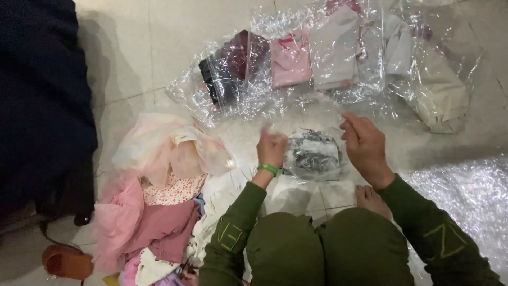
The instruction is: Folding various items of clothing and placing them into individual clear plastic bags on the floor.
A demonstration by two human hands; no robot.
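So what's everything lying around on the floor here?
folded grey-and-white garment in a clear bag: one, on the floor between the two hands
bagged folded garments: about six in a row, dark, maroon, pink, grey, white and cream, at the top
loose clothes pile: one heap, pink, peach and white, one floral piece, at the left
clear plastic sheet: one, crinkled, at the right
dark cloth: one large mass, navy, along the left edge
brown sandal: one, bottom left corner
tiled floor: pale, under everything
bare foot: one, below the right wrist
left hand: green wristband, at the bag's left edge
right hand: fingers raised at the bag's right edge
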